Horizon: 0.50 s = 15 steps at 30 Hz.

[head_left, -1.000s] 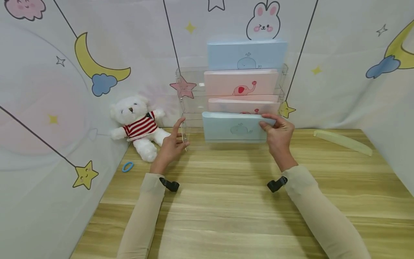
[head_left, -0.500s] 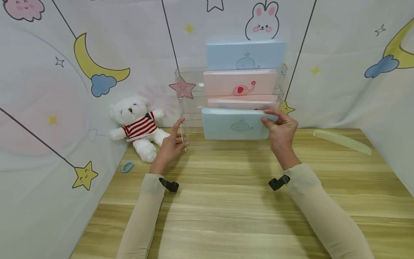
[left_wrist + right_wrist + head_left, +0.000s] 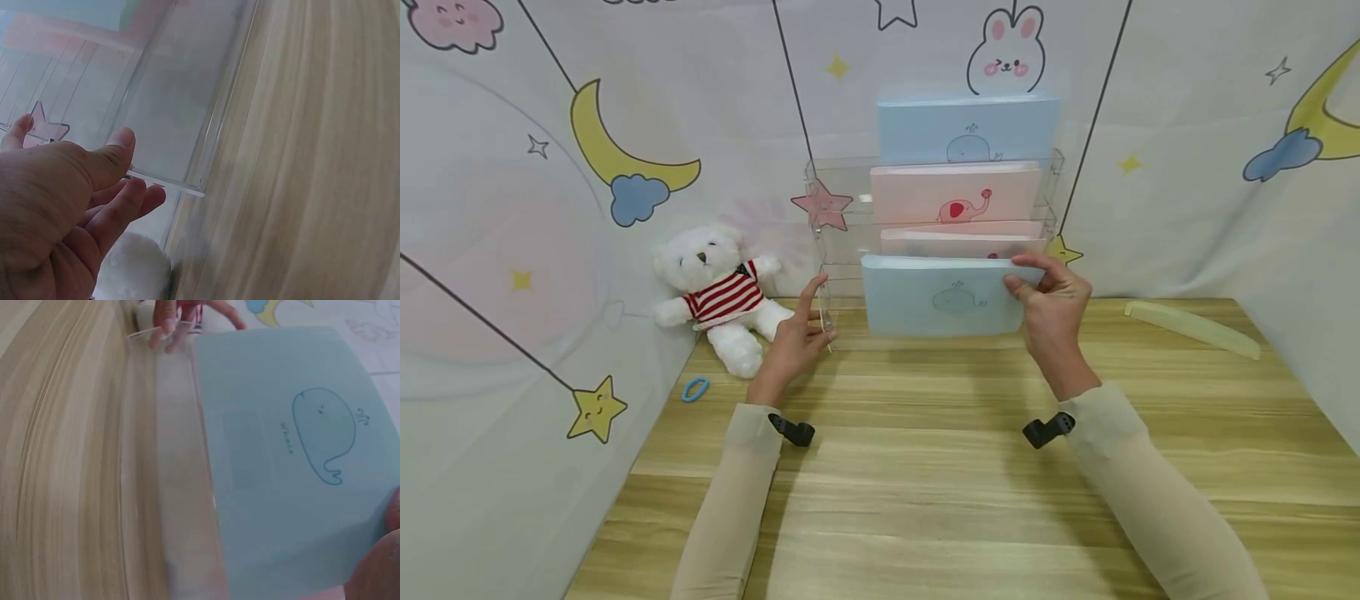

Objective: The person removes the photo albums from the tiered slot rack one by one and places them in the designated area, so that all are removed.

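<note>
My right hand (image 3: 1056, 312) pinches the upper right corner of a light blue booklet (image 3: 906, 300) with a whale drawing, thumb in front. In the right wrist view, the booklet (image 3: 281, 519) fills much of the picture, its lower edge along the clear front panel. It overlaps the lowest tier of a clear acrylic rack (image 3: 846, 287). My left hand (image 3: 793, 346) holds the rack's left side at the bottom, index finger pointing up along it. In the left wrist view, thumb and fingers lie on either side of the panel edge (image 3: 167, 181).
Pink elephant booklets (image 3: 917, 193) and a taller blue whale booklet (image 3: 913, 129) stand in the tiers behind. A white teddy bear (image 3: 700, 258) sits left, near a blue ring (image 3: 695, 389). A pale yellow strip (image 3: 1191, 329) lies right on the wooden table (image 3: 925, 517).
The light blue booklet rose slightly, then came down and a little left, its lower edge now lower in view. My right hand shifted slightly right; the left hand stayed on the rack.
</note>
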{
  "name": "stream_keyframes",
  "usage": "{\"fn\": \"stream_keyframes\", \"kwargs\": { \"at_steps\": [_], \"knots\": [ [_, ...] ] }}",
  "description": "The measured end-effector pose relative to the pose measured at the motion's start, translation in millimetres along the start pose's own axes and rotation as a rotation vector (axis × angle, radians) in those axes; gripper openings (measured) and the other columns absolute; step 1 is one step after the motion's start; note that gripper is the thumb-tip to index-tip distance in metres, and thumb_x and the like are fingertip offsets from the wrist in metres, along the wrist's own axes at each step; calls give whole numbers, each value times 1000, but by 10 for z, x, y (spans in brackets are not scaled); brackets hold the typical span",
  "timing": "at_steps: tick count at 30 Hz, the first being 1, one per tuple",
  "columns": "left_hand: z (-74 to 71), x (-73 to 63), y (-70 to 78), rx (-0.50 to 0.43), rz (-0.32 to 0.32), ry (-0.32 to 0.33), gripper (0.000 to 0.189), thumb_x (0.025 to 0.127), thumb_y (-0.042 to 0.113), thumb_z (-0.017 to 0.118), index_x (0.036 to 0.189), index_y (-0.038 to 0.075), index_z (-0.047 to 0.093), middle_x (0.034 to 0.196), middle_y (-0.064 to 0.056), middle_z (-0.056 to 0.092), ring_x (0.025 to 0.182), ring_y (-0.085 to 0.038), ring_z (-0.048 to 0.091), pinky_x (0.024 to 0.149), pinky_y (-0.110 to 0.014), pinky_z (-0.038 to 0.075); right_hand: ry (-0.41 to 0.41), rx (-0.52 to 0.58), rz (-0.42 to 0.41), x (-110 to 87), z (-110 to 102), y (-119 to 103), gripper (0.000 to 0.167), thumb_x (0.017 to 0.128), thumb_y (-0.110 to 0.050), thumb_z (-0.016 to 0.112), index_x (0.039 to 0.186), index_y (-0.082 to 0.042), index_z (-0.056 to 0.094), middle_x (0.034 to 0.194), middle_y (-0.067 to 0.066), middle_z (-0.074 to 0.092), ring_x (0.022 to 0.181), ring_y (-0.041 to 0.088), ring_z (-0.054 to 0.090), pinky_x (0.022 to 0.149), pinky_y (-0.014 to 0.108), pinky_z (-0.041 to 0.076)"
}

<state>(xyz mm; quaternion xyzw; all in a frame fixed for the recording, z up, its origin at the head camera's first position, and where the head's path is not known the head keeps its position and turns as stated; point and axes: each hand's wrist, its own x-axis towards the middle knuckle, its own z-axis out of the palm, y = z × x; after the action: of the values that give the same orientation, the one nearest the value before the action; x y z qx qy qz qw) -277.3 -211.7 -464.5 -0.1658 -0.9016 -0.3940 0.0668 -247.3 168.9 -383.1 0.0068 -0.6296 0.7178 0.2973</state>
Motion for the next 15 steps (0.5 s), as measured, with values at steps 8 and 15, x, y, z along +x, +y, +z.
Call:
{"fn": "stream_keyframes", "kwargs": {
  "at_steps": [8, 15],
  "knots": [
    [3, 6, -14, -4, 5, -2, 100, 101, 8, 75, 170, 47, 14, 142, -36, 64, 113, -46, 77, 94, -58, 65, -5, -12, 119, -80, -9, -30, 20, 87, 8, 84, 100, -7, 83, 81, -11, 79, 84, 7, 76, 84, 22, 62],
    [-7, 2, -9, -7, 0, -2, 99, 101, 10, 75, 170, 47, 13, 142, -36, 64, 114, -46, 78, 94, -58, 66, -16, 20, 224, -148, -15, -42, 23, 90, 8, 81, 94, -14, 80, 77, -9, 78, 83, 9, 76, 85, 25, 60]
  ]
}}
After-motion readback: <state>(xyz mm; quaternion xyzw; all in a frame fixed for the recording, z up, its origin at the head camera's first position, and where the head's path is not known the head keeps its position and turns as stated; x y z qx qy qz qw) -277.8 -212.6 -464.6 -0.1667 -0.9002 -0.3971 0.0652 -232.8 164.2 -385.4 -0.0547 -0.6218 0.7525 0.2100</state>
